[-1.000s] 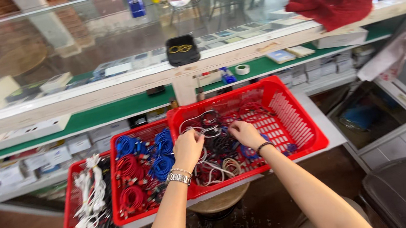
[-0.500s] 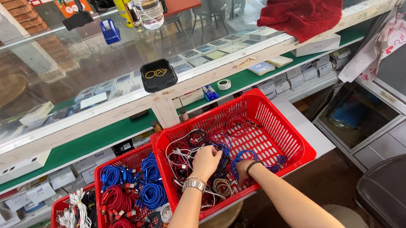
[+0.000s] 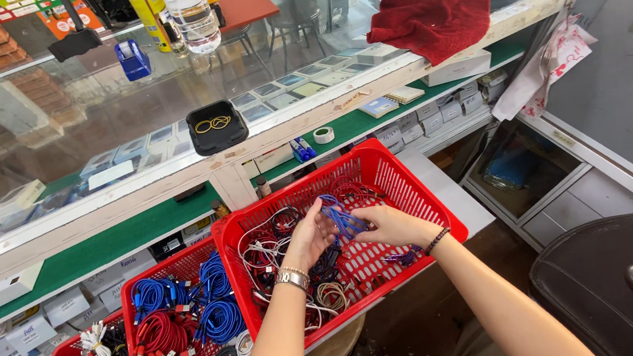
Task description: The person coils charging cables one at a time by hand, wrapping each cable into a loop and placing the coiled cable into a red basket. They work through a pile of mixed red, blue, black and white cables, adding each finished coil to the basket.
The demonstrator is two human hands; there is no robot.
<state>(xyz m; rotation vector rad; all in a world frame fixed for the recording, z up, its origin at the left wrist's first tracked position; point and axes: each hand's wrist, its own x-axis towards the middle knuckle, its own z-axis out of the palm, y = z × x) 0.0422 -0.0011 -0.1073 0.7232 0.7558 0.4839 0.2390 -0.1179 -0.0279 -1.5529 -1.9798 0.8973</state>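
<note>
Holding blue cable between both hands, over red basket

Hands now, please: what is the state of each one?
Left hand: closed on the blue cable.
Right hand: closed on the same blue cable, above the red basket.

A blue cable hangs bunched in loose loops between the left hand and the right hand, pinched by fingers on both sides, lifted just above the red basket. Beneath it, that slotted plastic basket holds a tangle of red, white, black and purple cables, mostly heaped at its left end, its right end nearly bare.
</note>
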